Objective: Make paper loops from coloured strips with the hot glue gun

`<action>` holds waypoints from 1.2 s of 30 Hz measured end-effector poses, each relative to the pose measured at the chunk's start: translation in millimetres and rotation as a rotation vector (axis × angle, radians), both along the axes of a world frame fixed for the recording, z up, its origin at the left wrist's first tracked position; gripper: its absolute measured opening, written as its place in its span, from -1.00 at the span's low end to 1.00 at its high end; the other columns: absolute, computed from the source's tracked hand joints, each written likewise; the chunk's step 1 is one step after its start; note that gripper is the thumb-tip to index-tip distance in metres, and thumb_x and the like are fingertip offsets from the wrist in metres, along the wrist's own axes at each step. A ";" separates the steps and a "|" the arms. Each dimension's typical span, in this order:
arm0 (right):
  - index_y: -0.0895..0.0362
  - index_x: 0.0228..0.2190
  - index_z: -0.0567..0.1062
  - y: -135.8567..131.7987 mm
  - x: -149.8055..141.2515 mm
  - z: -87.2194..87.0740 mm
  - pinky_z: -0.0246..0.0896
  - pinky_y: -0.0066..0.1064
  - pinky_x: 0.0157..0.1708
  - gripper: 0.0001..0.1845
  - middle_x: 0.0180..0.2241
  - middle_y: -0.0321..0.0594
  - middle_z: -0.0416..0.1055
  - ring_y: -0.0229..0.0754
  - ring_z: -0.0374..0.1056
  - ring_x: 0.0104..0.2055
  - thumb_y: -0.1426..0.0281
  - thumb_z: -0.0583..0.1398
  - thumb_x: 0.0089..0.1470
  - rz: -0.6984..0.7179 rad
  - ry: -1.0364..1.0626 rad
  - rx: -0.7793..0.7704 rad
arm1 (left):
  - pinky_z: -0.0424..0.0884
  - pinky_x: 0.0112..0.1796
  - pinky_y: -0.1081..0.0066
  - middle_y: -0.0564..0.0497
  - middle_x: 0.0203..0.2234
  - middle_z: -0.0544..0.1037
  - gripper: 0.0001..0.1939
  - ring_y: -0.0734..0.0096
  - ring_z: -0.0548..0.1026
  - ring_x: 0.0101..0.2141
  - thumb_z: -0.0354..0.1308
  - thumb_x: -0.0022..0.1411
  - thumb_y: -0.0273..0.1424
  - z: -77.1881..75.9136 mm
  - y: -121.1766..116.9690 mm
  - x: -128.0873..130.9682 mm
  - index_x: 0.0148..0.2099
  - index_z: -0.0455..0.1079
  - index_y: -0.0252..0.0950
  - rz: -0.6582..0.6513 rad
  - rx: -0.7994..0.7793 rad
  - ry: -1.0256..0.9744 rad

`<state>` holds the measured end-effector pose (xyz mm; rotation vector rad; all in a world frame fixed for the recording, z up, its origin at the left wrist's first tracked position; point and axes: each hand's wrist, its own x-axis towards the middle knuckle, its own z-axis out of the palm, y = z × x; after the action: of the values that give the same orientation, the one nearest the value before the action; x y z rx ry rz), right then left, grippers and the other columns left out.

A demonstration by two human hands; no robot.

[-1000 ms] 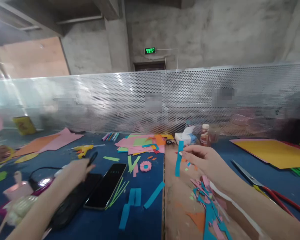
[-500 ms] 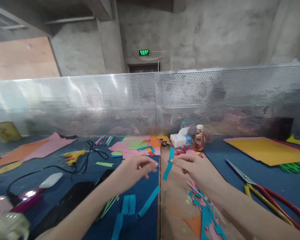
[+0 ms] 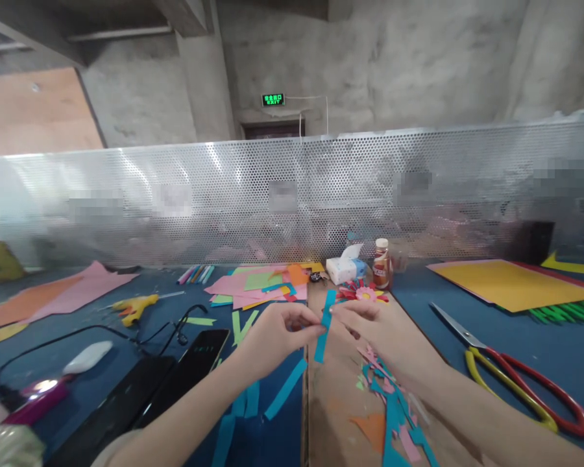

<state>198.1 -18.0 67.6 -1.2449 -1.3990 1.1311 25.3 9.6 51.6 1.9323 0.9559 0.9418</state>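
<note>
Both hands are up over the brown board (image 3: pixel 338 421), mid-scene. R hand (image 3: pixel 382 327): thumb + finger pinch the blue strip (image 3: pixel 322 348) at its right edge. L hand (image 3: pixel 275 332): thumb + finger pinch the same strip from the left, a bit lower. Strip stands nearly upright, top tipped right, both ends free.

Board's left edge runs near-far, w/ blue tabletop (image 3: pixel 421 324) beyond it; right edge slants near-right, then goes under the R forearm. Paper scraps (image 3: pixel 394 412) lie on the board, near side, just left of the R forearm. Loose blue strip (image 3: pixel 285 389) lies left of the board edge; more blue pcs btwn it and the L forearm, partly hidden.

Far end of board: pink flower (image 3: pixel 366 294), tissue box (image 3: pixel 343 270), bottle (image 3: pixel 381 266). Paper pile (image 3: pixel 250 285) far-left, its right end at the board edge. Metal screen (image 3: pixel 224 207) bounds the far side.

Right: scissors (image 3: pixel 484 350), tips far-left, handles near-right, w/ a strip of blue surface btwn them and the board. Yellow sheet (image 3: pixel 501 285) farther back. Left: phone (image 3: pixel 199 357) by the L forearm, glue gun (image 3: pixel 139 306) farther off, w/ black cable (image 3: pixel 78 329) across the surface.
</note>
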 end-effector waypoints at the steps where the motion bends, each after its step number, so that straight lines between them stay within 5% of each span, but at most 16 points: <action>1: 0.17 -0.65 0.38 3.3 2.3 -2.0 -0.20 -0.51 -0.63 -0.65 -0.70 -0.39 0.06 -0.39 -0.08 -0.62 0.16 0.18 -0.07 0.005 0.019 -0.015 | 0.21 -0.53 0.53 0.09 -0.59 0.43 -0.84 0.56 0.29 -0.58 0.14 0.03 -0.31 -2.6 1.5 -0.5 -0.43 0.40 -0.32 0.005 0.009 0.006; 8: 0.19 -0.68 0.28 22.8 14.7 -25.2 -0.36 -0.53 -0.71 -0.42 -0.79 -0.48 -0.18 -0.41 -0.29 -0.72 -0.04 -0.05 0.00 0.301 0.206 -0.524 | 0.21 -0.50 0.50 0.07 -0.58 0.46 -0.86 0.51 0.30 -0.56 0.14 0.03 -0.32 -14.3 3.4 -2.9 -0.42 0.44 -0.29 0.021 0.091 0.123; 13: 0.18 -0.65 0.22 21.7 14.4 -26.4 -0.46 -0.56 -0.73 -0.76 -0.76 -0.51 -0.20 -0.43 -0.35 -0.72 0.32 0.09 -0.08 0.411 0.306 -0.660 | 0.19 -0.52 0.51 0.08 -0.58 0.49 -0.86 0.52 0.27 -0.59 0.10 0.06 -0.35 -14.7 4.6 -3.7 -0.40 0.47 -0.26 0.039 0.254 0.248; 18: 0.21 -0.59 0.24 20.3 13.6 -28.0 -0.48 -0.60 -0.74 -0.86 -0.72 -0.52 -0.18 -0.48 -0.35 -0.71 0.44 0.13 -0.14 0.449 0.326 -0.668 | 0.17 -0.54 0.52 0.07 -0.59 0.50 -0.85 0.52 0.28 -0.60 0.09 0.07 -0.37 -17.1 7.4 -6.8 -0.39 0.48 -0.26 0.035 0.258 0.269; 26: 0.14 -0.64 -0.07 14.5 9.1 -28.5 -0.50 -0.59 -0.72 -0.52 -0.70 -0.51 -0.20 -0.49 -0.34 -0.70 0.42 0.22 -0.15 0.417 0.308 -0.632 | 0.15 -0.56 0.53 0.07 -0.59 0.49 -0.82 0.52 0.29 -0.59 0.06 0.08 -0.36 -20.6 8.9 -8.0 -0.37 0.47 -0.28 0.016 0.221 0.308; 36: 0.13 -0.63 0.05 10.4 2.8 -29.2 -0.50 -0.52 -0.69 -0.59 -0.71 -0.52 -0.13 -0.47 -0.33 -0.69 0.38 0.25 -0.22 0.306 0.161 -0.532 | 0.17 -0.56 0.54 0.07 -0.61 0.45 -0.85 0.51 0.30 -0.58 0.08 0.05 -0.37 -24.6 10.2 -9.8 -0.36 0.46 -0.28 0.025 0.145 0.217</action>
<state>200.9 -7.6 38.4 -1.2833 -1.2318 1.8618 15.5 19.8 27.0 2.1840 1.0617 0.8468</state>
